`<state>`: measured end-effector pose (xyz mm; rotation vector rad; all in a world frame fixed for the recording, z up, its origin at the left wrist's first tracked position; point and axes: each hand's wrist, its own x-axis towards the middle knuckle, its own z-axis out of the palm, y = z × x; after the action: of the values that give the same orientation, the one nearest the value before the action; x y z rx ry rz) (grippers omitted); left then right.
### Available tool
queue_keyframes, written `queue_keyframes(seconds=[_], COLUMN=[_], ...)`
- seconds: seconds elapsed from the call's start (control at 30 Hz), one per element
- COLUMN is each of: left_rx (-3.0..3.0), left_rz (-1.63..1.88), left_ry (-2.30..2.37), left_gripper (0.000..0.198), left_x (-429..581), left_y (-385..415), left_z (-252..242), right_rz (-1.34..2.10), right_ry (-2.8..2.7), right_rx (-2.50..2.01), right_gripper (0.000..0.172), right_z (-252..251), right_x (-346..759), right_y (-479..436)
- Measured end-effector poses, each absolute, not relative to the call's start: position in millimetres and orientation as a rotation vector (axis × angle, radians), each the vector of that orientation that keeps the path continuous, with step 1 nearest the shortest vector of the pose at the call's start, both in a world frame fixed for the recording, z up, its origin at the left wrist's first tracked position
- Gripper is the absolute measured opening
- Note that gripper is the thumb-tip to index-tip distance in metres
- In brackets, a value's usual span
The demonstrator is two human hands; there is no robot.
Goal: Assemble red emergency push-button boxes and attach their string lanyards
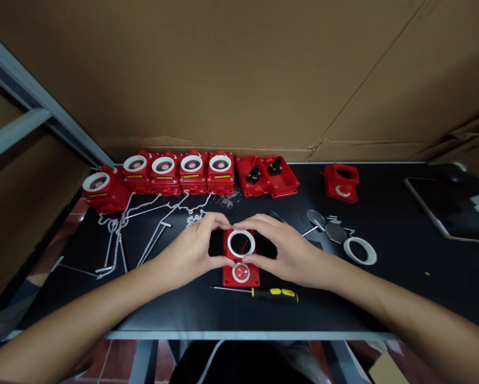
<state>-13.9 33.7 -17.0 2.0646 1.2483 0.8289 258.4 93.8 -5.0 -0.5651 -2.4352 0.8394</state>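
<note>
A red plastic cover [227, 277] lies on the dark tabletop in front of me, with a large opening and a round red-and-white emblem near its lower edge. Over the opening sits a white ring [252, 250], and a thin red wire shows inside it. My left hand [203, 240] grips the ring and cover from the left, thumb low and fingers at the top. From the right, my right hand [277, 245] grips them the same way. Just below the cover lies a black-and-yellow screwdriver [273, 292], its tip pointing left.
Several red boxes with white rings [191, 176] line the back left, with chains and small metal hammers [155, 240] before them. Two open red boxes [285, 184] stand beside. Rightward are another red cover [342, 184], glass discs [335, 233], a loose white ring [360, 250] and a tablet [447, 208].
</note>
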Motion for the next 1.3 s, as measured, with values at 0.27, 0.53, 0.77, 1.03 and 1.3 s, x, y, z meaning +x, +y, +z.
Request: queue_keyframes(seconds=[0.27, 0.53, 0.77, 1.03, 1.3], left_rx=[2.05, 2.098, 2.217, 2.356, 2.502], left_rz=[0.841, 0.838, 0.818, 0.744, 0.613], left_ry=[1.293, 1.289, 1.342, 1.308, 1.127], left_gripper=[0.074, 0.069, 0.06, 0.06, 0.073], left_x=[-11, -14, -11, -15, -21], left_y=[35, 35, 33, 33, 40], left_z=[-16, -17, -16, -12, -6], right_rz=[0.659, 0.573, 0.467, 0.631, 0.644], right_ry=[-2.336, -2.29, -2.298, -2.463, -2.467], right_rx=[-0.696, -0.776, -0.819, -0.68, -0.579], right_gripper=[0.054, 0.044, 0.039, 0.046, 0.043], right_z=[-14, -13, -19, -7, -3], right_x=[249, 240, 241, 251, 257], right_y=[84, 72, 74, 85, 93])
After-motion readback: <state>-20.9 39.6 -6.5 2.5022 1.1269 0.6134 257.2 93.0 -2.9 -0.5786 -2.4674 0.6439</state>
